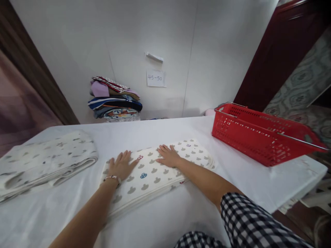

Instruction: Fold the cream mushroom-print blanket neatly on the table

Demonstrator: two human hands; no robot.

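A folded white cloth (155, 170) with grey mushroom prints and a few coloured ones lies on the white-covered table in front of me. My left hand (122, 166) rests flat on its left part, fingers spread, a bracelet at the wrist. My right hand (168, 156) is also flat on the cloth, right of its middle, with the fingers apart. Neither hand grips anything. Another folded white cloth (51, 155) with small grey prints sits to the left, its layered edge towards me.
A red plastic basket (258, 134) with metal handles stands on the right of the table (165, 129). Behind the table, a stack of folded fabrics (115, 103) is against the wall, left of a paper marked 45-50 (156, 78).
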